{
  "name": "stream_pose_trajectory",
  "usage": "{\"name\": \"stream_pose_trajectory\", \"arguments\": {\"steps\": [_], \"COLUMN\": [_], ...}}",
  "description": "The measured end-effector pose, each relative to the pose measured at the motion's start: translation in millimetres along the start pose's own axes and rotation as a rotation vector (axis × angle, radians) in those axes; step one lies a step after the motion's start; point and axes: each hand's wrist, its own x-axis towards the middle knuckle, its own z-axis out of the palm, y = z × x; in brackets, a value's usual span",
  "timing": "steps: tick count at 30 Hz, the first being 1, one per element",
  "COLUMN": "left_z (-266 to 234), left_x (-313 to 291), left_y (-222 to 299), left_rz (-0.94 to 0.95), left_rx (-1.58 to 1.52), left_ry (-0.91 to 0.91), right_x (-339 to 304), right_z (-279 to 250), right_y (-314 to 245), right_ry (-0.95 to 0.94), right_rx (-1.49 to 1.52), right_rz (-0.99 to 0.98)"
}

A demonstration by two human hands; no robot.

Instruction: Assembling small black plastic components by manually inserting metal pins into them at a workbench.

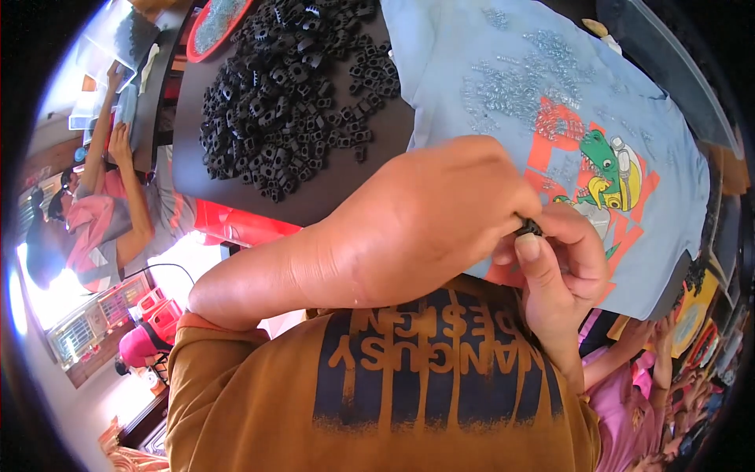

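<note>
Between the fingertips of my right hand [562, 259] is a small black plastic clip [528, 227], pinched by the thumb and fingers. My left hand [464, 204] reaches across from the left with its back toward me, its fingers closed right at the clip. Its fingertips are mostly hidden, so I cannot make out what they pinch. Beneath and beyond both hands lies a light blue cloth [440, 102] with a cartoon dinosaur print. Many small metal springs [519, 82] are scattered over it. Left of the cloth, a heap of similar black plastic parts [275, 94] covers part of the dark tabletop [193, 118].
A red-rimmed dish of springs [219, 27] stands at the far left of the heap. Grey bins [668, 63] line the far right edge. One person [102, 212] works at the left with both hands raised; others in pink [629, 401] sit close on my right.
</note>
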Motion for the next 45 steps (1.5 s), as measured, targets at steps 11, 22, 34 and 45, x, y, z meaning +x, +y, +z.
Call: {"name": "stream_pose_trajectory", "arguments": {"steps": [11,22,34,45], "left_z": [23,42,35,-11], "left_x": [-5,6,14,46], "left_y": [7,-4,-6,-10], "left_rz": [0.098,0.422,0.381,0.167], "left_rx": [0.076,0.377,0.373,0.337], "left_ry": [0.268,0.367,0.357,0.293], "right_x": [5,3,9,0], "right_z": [-5,-7,-6,-9], "right_y": [-1,-2,1,4], "right_ry": [0.019,0.127,0.09,0.001], "right_rx": [0.262,0.356,0.419,0.325], "right_rz": [0.004,0.011,-0.034,0.043]}}
